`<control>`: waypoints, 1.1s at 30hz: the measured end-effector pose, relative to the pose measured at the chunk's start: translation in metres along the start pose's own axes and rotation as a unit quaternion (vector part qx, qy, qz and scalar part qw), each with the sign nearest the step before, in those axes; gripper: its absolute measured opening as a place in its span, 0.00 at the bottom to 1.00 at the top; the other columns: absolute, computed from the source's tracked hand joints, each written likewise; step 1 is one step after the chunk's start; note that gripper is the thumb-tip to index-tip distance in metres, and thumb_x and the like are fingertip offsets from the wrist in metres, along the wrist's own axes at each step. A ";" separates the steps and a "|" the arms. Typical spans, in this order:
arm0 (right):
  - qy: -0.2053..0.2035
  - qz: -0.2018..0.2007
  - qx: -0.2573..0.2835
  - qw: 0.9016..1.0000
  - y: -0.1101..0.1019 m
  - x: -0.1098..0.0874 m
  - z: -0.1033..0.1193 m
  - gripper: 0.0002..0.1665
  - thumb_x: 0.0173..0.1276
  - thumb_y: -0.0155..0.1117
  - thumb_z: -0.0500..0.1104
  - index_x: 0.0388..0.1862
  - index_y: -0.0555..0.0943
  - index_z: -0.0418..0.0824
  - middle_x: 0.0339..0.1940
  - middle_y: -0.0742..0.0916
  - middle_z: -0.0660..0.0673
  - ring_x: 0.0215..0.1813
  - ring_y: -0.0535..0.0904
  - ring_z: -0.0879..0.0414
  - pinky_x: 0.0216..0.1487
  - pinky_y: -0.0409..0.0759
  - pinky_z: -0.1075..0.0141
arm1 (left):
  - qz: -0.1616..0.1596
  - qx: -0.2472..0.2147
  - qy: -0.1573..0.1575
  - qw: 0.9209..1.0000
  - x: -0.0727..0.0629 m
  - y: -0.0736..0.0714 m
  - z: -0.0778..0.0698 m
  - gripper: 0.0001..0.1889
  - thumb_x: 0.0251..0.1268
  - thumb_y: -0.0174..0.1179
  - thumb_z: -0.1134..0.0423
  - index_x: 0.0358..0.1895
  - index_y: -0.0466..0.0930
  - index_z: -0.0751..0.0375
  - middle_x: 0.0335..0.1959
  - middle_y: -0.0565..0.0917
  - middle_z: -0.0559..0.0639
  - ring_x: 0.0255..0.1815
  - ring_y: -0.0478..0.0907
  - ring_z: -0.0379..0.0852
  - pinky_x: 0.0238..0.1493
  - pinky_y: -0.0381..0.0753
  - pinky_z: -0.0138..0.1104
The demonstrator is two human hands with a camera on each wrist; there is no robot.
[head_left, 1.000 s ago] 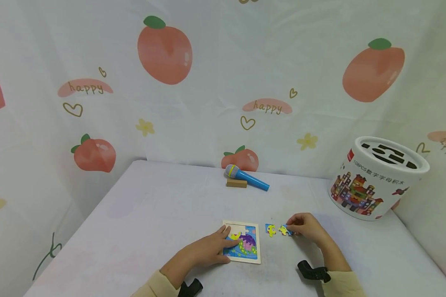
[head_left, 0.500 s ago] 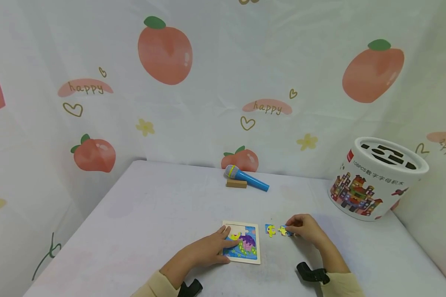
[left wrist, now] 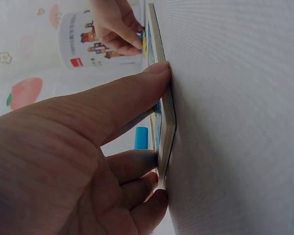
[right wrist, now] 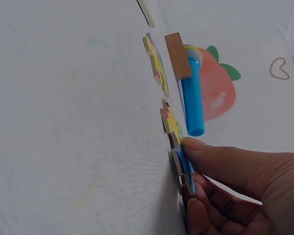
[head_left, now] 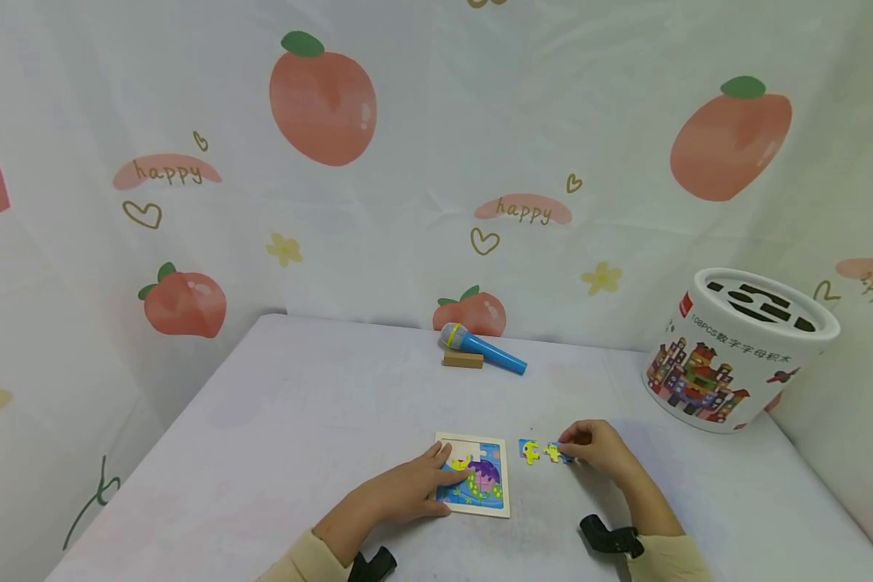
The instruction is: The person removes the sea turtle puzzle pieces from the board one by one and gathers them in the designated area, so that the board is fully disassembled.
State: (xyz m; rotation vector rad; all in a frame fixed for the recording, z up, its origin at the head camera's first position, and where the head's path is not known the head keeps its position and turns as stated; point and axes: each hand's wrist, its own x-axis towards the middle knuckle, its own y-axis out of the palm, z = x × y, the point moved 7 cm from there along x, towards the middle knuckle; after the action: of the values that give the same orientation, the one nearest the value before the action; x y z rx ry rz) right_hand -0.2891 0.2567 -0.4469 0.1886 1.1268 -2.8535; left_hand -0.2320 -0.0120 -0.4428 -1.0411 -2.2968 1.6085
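My left hand [head_left: 415, 482] rests spread across the left side of a wooden-framed jigsaw puzzle [head_left: 491, 489], a colourful picture with a bare patch at its top. In the left wrist view, the thumb of the left hand [left wrist: 88, 147] touches the frame's edge [left wrist: 167, 110], and the other fingers lie along its side. Right of the board, my right hand [head_left: 600, 446] pinches a blue and yellow puzzle piece [head_left: 554, 453], low at the table; the right wrist view shows the thumb on this piece [right wrist: 172, 125]. Beside it lies another yellow and blue piece [head_left: 529, 450].
At the back of the table [head_left: 320, 404] a blue toy microphone [head_left: 491, 352] lies behind a small wooden block [head_left: 463, 359]. A large white printed bucket [head_left: 735, 356] stands at the back right. A fruit-patterned cloth [head_left: 393, 242] hangs behind.
The right hand, with its pinched puzzle piece, has shifted very slightly left toward the other loose piece. The left hand and the puzzle board have stayed in place.
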 end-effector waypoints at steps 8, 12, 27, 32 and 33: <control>0.006 -0.008 -0.024 1.000 0.001 0.002 -0.003 0.05 0.58 0.65 0.34 0.33 0.81 0.33 0.27 0.82 0.46 0.29 0.71 0.57 0.28 0.71 0.68 | 0.001 -0.003 0.003 1.000 -0.001 0.000 0.000 0.28 0.60 0.60 0.50 0.65 0.67 0.35 0.74 0.56 0.55 0.76 0.49 0.52 0.69 0.62 0.45; -0.007 0.000 -0.025 1.000 0.000 0.001 -0.003 0.07 0.58 0.67 0.36 0.33 0.80 0.33 0.27 0.81 0.46 0.29 0.72 0.57 0.28 0.71 0.68 | 0.001 -0.005 0.004 1.000 -0.001 0.000 0.000 0.28 0.60 0.60 0.50 0.65 0.66 0.35 0.74 0.56 0.55 0.76 0.49 0.52 0.69 0.62 0.45; -0.072 0.051 -0.005 0.996 -0.001 -0.005 -0.001 0.16 0.52 0.72 0.36 0.39 0.80 0.31 0.32 0.82 0.44 0.34 0.72 0.56 0.33 0.73 0.70 | 0.006 -0.010 0.008 1.000 0.001 0.000 -0.001 0.28 0.61 0.60 0.50 0.66 0.66 0.36 0.74 0.56 0.55 0.76 0.49 0.52 0.69 0.62 0.46; -0.070 0.056 -0.009 0.996 -0.001 -0.004 0.001 0.16 0.51 0.72 0.37 0.39 0.81 0.32 0.32 0.82 0.45 0.35 0.73 0.56 0.35 0.74 0.69 | 0.005 -0.004 0.013 1.000 0.002 -0.001 0.001 0.29 0.59 0.61 0.50 0.66 0.66 0.36 0.74 0.57 0.55 0.75 0.50 0.53 0.69 0.61 0.47; -0.069 0.057 -0.010 0.996 -0.002 -0.004 0.002 0.17 0.51 0.73 0.38 0.39 0.81 0.32 0.32 0.82 0.45 0.35 0.73 0.56 0.35 0.74 0.68 | 0.004 -0.002 0.014 1.000 0.002 -0.002 0.001 0.30 0.59 0.61 0.50 0.66 0.66 0.36 0.73 0.58 0.55 0.75 0.51 0.53 0.69 0.61 0.47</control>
State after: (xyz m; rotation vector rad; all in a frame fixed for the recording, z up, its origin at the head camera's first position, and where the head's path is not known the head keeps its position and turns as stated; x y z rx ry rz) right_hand -0.2852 0.2568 -0.4439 0.0527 1.0813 -2.7070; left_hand -0.2352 -0.0118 -0.4424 -1.0693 -2.2820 1.5811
